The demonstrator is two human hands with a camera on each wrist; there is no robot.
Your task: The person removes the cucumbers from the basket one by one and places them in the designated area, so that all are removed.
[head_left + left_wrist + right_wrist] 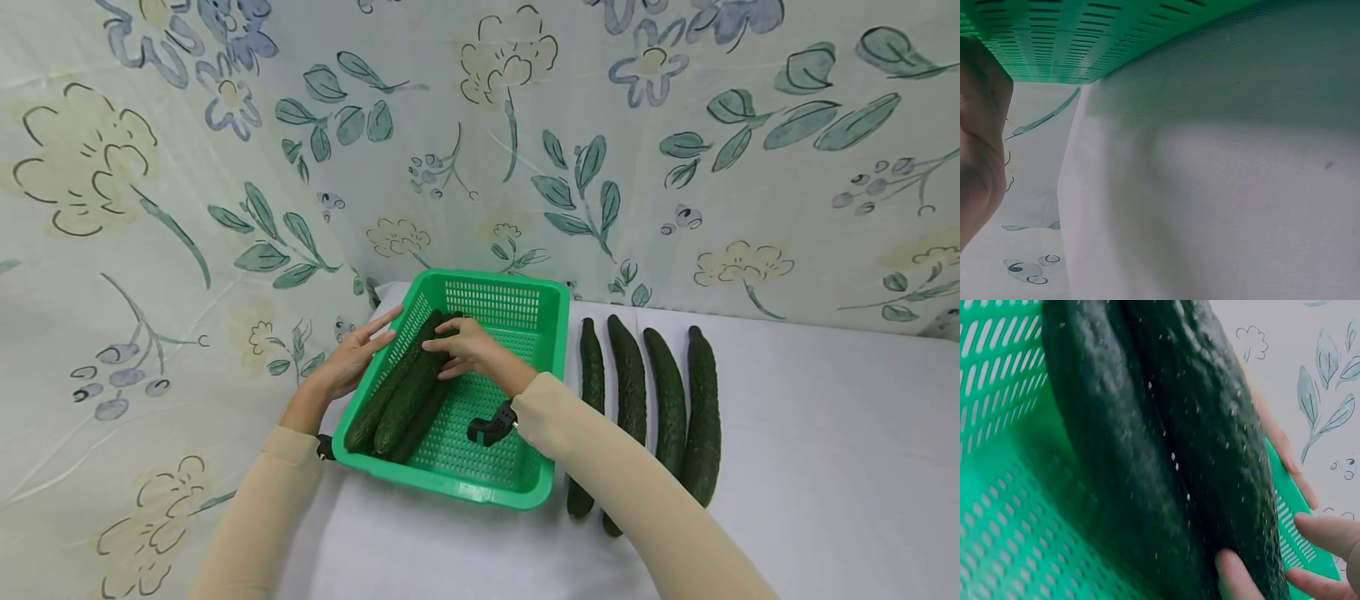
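Note:
A green plastic basket [487, 492] holds three dark green cucumbers [408, 404] lying lengthwise along its left side. Over their upper ends my right hand [476, 348] reaches in with its fingers spread. In the right wrist view one fingertip [1235, 575] touches a cucumber [1210, 412], while two other fingers are held out beyond it at the right. My left hand [347, 365] lies along the basket's left outer wall, its fingers extended near the rim. In the left wrist view, part of that hand [979, 131] shows beside the slotted basket wall [1066, 37].
Several cucumbers [702, 408] lie side by side on the white tabletop [825, 467] right of the basket, partly covered by the right sleeve [622, 492]. A flower-patterned cloth [465, 125] hangs behind and to the left.

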